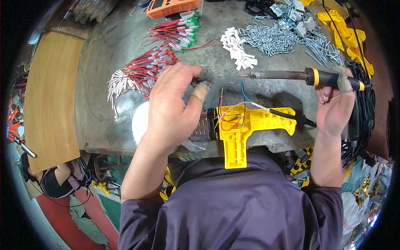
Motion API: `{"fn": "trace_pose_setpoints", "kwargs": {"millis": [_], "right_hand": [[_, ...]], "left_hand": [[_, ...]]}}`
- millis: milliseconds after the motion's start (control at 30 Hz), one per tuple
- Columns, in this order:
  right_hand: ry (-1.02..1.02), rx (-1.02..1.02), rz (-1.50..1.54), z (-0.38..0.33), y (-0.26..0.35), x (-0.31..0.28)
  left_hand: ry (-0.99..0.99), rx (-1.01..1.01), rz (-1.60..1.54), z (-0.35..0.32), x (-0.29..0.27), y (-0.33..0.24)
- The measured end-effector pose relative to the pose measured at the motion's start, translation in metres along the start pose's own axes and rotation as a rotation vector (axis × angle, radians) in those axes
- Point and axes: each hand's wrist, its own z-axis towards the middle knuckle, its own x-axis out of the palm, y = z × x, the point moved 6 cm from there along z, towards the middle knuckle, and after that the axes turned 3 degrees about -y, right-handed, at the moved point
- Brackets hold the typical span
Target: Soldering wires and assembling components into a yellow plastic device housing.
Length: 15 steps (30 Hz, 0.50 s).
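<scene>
My right hand (334,109) is closed around the black and orange handle of a soldering iron (281,75), its tip pointing left. Right at the tip is the bare end of a blue wire (244,92); whether they touch is hard to tell. My left hand (174,102), thumb wrapped in tape, pinches a thin strand of solder wire (223,83) that reaches toward the tip. Below lies a yellow power-tool housing half (236,139) with a black cord (287,115). Red, black and pale wires rise from it. A slotted metal motor part (202,128) sits at its left, partly behind my left wrist.
Bundles of red-wired indicator lights (160,58) and green-ended ones (185,31) lie at the back left. White tabs (237,48), screws (268,37) and yellow parts (354,41) lie back right. An orange meter (171,7) stands behind. Another person (62,179) is at far left.
</scene>
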Motion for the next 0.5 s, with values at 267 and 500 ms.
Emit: {"fn": "trace_pose_setpoints", "kwargs": {"millis": [267, 500], "right_hand": [[0.041, 0.002, 0.031, 0.0005, -0.0034, -0.001], [-0.043, 0.017, 0.007, -0.0002, -0.0049, -0.0035]], "left_hand": [[-0.005, 0.001, 0.016, -0.0011, 0.0021, 0.0018], [-0.002, 0.006, 0.029, -0.0012, 0.0001, -0.0006]]}}
